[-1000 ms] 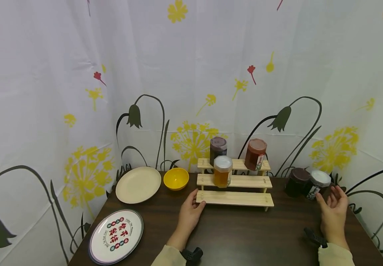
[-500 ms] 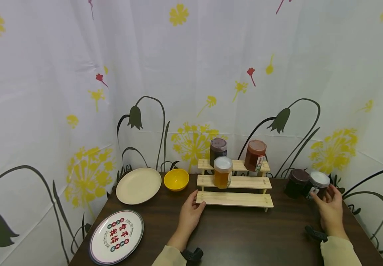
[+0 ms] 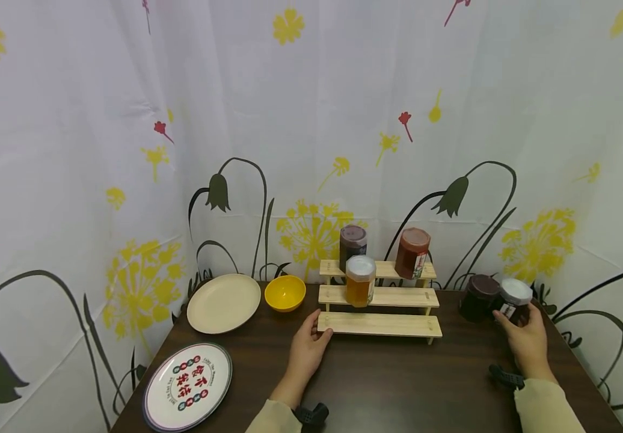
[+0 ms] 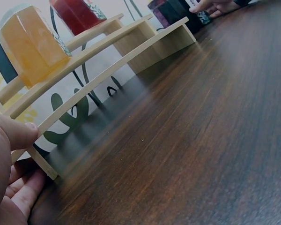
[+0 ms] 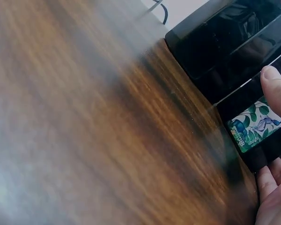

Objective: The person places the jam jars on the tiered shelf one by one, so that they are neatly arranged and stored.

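Nearest on the dark wooden counter (image 3: pixel 409 385) is a printed plate (image 3: pixel 178 418), off to the left. Further in, the left hand (image 3: pixel 307 349) pinches the left end of the lowest board of a three-tier wooden rack (image 3: pixel 379 325), thumb at the front edge. The right hand (image 3: pixel 529 343), well apart from it, is narrowed round a white-lidded jar (image 3: pixel 516 291), thumb on one side, fingers on the other. That jar sits just beyond the right hand, at the counter's far right, its long axis roughly upright; the left hand is much further from it. A dark-lidded jar (image 3: pixel 479 297) stands just beside it, between it and the rack.

An amber jar (image 3: pixel 360 285) is on the middle tier, with a purple jar (image 3: pixel 352 243) and a red jar (image 3: pixel 412 252) on the top one. A yellow bowl (image 3: pixel 290 305) and a cream plate (image 3: pixel 224 304) are left of the rack, and a flowered curtain (image 3: pixel 311 120) hangs behind.

The right wrist view alone shows the held jar's leafy blue-fruit label clearly; the left wrist view shows fingers by the rack's leg, hidden from the head view
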A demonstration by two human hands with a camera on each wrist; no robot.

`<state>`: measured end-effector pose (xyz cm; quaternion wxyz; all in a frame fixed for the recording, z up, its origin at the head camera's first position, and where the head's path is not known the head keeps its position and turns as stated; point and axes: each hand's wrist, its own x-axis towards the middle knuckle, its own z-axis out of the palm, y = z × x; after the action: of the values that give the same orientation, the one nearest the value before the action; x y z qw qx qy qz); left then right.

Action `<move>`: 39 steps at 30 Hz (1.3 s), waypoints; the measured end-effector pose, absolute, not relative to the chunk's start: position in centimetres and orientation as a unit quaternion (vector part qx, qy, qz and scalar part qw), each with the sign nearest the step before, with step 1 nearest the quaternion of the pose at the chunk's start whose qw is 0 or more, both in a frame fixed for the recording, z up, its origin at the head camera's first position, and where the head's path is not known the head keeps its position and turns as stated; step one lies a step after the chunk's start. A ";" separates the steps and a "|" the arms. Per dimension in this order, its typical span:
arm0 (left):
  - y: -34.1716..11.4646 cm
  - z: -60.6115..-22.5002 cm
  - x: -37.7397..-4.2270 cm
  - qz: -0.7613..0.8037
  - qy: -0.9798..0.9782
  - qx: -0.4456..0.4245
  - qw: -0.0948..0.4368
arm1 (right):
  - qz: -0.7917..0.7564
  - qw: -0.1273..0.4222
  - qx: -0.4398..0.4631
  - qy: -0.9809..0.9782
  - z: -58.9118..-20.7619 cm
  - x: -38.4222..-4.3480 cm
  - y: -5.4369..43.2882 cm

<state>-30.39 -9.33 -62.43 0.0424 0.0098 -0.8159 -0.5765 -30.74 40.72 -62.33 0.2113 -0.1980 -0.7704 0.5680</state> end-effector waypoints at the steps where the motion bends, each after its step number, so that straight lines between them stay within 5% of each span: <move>1: -9.3 -62.5 -30.3 -0.577 -0.816 0.011 0.042 | 0.564 0.211 -0.201 -0.772 -62.4 -30.7 40.7; 39: -9.2 -62.5 -30.3 -0.581 -0.813 0.001 0.049 | 0.533 0.246 -0.275 -0.762 -61.8 -30.3 39.8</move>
<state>-30.35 -9.25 -62.51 0.0494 0.0010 -0.8127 -0.5805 -30.26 39.80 -61.81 0.2461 -0.2749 -0.7616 0.5328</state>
